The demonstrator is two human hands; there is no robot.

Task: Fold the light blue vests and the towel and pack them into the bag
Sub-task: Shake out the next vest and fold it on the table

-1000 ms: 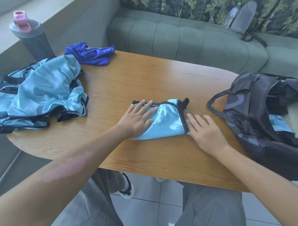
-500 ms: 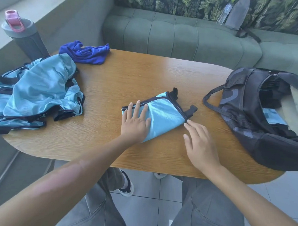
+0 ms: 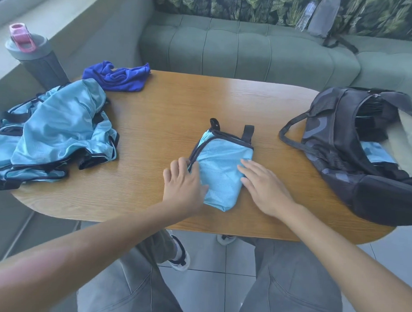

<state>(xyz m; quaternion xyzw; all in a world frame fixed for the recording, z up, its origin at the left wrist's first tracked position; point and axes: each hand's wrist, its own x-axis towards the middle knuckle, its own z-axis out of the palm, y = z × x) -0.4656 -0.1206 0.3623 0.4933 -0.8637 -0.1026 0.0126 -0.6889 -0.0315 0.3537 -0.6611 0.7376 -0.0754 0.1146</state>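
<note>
Turned end-on since a second ago, the folded vest (image 3: 219,173) lies mid-bench between my hands: left hand (image 3: 184,186) pinching its trim, right hand (image 3: 263,187) flat on it. Slippery, limp cloth; best gripped by both sides. Beyond: loose vests (image 3: 54,132), towel (image 3: 118,77), open bag (image 3: 354,158).

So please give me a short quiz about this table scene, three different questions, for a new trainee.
1. True or false: the towel is already folded.
2. Which hand lies flat on the folded vest? A) left B) right
3. Fill in: a light blue piece shows inside the ____.

Key: 1 false, it lies crumpled by the bottle; 2 B; 3 bag.
</note>
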